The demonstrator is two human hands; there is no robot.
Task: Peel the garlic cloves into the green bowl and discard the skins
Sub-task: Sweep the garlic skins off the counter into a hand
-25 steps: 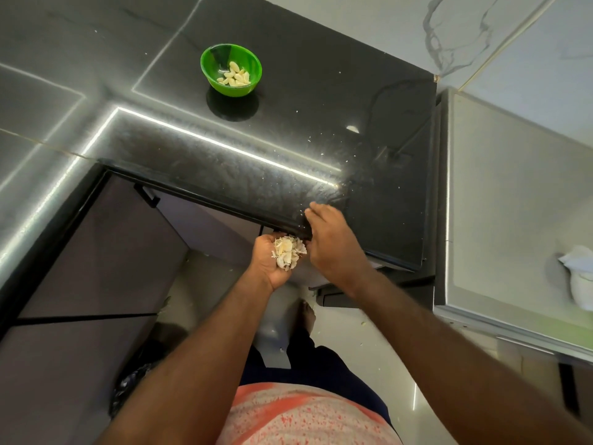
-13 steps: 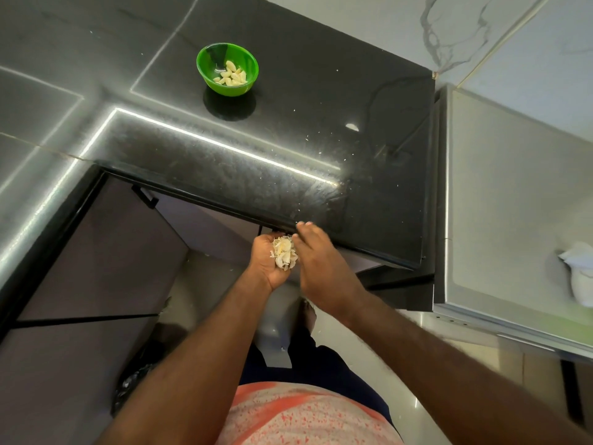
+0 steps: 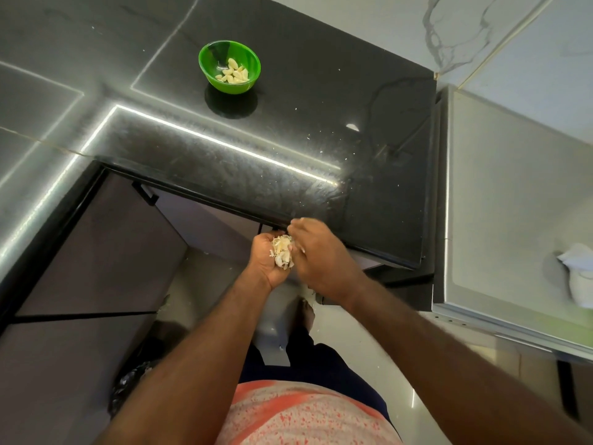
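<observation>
Head view: a heap of garlic skins [image 3: 282, 252] sits in the cupped left hand [image 3: 266, 263], fingers curled round it, just below the near edge of the black countertop [image 3: 321, 107]. The right hand [image 3: 324, 261] presses against the heap's right side, fingers nearly straight. Far back on the counter, well apart from both hands, the green bowl [image 3: 211, 59] holds peeled garlic cloves [image 3: 234, 73].

The bright green bowl [image 3: 231, 87] holds pale yellow cloves [image 3: 233, 74] on a glossy black, white-flecked worktop [image 3: 321, 107]. The skins [image 3: 282, 252] are cream. Far right, white wall tiles [image 3: 455, 24] carry grey veins. The near shirt [image 3: 305, 415] is white, blotched coral.
</observation>
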